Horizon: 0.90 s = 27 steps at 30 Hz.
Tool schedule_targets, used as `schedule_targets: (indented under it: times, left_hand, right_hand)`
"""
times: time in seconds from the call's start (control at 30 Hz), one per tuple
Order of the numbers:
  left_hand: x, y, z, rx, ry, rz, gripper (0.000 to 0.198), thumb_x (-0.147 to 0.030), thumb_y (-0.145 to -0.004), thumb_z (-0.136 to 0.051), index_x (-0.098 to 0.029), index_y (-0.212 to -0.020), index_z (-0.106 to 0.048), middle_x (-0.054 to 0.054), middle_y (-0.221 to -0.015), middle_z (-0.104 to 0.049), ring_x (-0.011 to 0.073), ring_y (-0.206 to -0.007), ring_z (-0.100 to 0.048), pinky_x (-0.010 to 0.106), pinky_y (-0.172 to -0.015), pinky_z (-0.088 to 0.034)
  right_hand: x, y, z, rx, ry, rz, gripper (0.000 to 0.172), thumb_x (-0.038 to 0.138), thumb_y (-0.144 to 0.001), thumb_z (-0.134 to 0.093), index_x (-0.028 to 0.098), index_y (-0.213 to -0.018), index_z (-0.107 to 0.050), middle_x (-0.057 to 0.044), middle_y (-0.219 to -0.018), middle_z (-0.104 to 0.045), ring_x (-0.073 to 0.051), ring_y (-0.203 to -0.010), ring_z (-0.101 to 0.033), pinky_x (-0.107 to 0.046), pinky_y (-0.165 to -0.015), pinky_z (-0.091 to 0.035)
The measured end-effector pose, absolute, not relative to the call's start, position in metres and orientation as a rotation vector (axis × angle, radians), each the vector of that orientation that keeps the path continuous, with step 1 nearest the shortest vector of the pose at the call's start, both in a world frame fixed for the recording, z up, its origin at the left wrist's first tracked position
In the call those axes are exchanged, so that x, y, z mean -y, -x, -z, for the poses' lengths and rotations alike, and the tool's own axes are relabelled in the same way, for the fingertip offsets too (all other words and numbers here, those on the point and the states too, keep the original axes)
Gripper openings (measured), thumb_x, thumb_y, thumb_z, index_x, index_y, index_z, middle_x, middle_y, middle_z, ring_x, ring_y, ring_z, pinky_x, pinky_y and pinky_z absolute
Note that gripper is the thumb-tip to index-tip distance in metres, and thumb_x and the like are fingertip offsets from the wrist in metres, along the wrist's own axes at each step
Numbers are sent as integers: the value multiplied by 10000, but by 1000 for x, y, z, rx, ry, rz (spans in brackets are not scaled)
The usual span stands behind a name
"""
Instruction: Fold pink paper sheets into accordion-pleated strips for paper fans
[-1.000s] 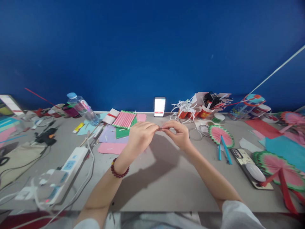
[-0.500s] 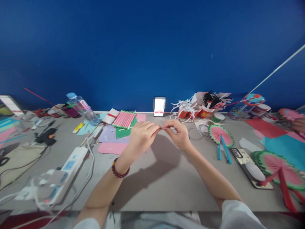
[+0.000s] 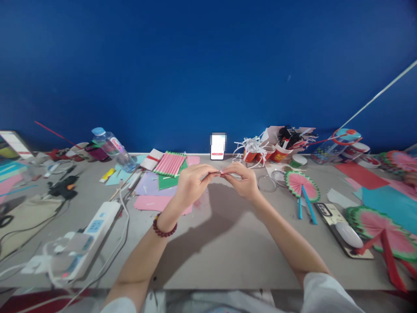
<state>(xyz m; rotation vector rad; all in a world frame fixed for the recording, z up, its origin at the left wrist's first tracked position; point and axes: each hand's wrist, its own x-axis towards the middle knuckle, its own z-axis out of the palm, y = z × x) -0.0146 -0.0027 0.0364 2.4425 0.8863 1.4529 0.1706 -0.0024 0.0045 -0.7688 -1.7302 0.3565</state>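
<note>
My left hand (image 3: 193, 183) and my right hand (image 3: 243, 181) meet above the grey table, fingertips almost touching. Each pinches thumb against fingers around a tiny pale pinkish thing (image 3: 220, 173), too small and covered to name. A beaded bracelet (image 3: 164, 229) circles my left wrist. Behind the left hand lie a pleated pink paper with green edges (image 3: 170, 163), a green sheet (image 3: 164, 181) and a pink sheet (image 3: 151, 202). Wire rings (image 3: 267, 183) and a round watermelon-coloured paper fan (image 3: 304, 186) with blue sticks lie right of my right hand.
A lit phone (image 3: 217, 147) leans on the blue wall. At left are a power strip (image 3: 97, 230) with cables and a tilted water bottle (image 3: 114, 148). Cups of paper strips (image 3: 250, 152), a phone (image 3: 325, 221) under a mouse (image 3: 348, 234), and another fan (image 3: 384, 232) stand or lie at right.
Both hands stay nearly in place, still pinching at the fingertips. My fingers have shifted slightly, and a little more of the small pale thing shows between them.
</note>
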Motion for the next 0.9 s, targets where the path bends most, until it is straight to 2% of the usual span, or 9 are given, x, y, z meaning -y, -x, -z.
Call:
schedule_targets:
  times: [0.2, 0.33, 0.5, 0.63, 0.9]
  left_hand:
    - [2, 17, -40, -854, -2519, -1221, 113, -269, -843, -618, -180, -898, -659, 39, -892, -712, 143, -810, -655, 254, -731, -514]
    - [1, 16, -37, -830, -2551, -1301, 99, -255, -850, -609, -182, -878, -672, 40, -869, -723, 146, -792, -665, 258, -704, -515]
    - [-3, 17, -33, -757, -2592, -1477, 89, -180, -854, -597, -199, -854, -683, 21, -849, -738, 145, -803, -681, 270, -713, -521]
    - [-6, 19, -31, -681, -2664, -1485, 109, -150, -850, -598, -208, -883, -683, 7, -869, -743, 146, -851, -688, 278, -741, -519]
    - [-4, 20, -34, -641, -2719, -1390, 124, -175, -865, -577, -222, -882, -691, 11, -891, -745, 155, -841, -692, 288, -708, -515]
  right_hand:
    - [6, -170, -7, 1787, 765, -178, 103, 163, -819, -622, 244, -820, -685, -23, -751, -702, -177, -747, -614, -351, -712, -487]
    - [8, -169, -7, 1815, 791, -64, 90, 192, -832, -606, 241, -789, -669, -28, -752, -702, -186, -744, -616, -367, -717, -487]
    - [3, -176, -7, 1895, 875, -224, 123, 197, -837, -597, 245, -906, -687, -38, -869, -722, -193, -840, -633, -373, -787, -485]
    - [0, -183, -9, 1899, 892, -343, 116, 196, -827, -601, 241, -852, -705, -41, -864, -725, -192, -848, -639, -365, -791, -490]
    - [1, -183, -10, 1840, 867, -313, 79, 209, -807, -641, 240, -771, -703, -40, -790, -719, -190, -785, -640, -364, -749, -492]
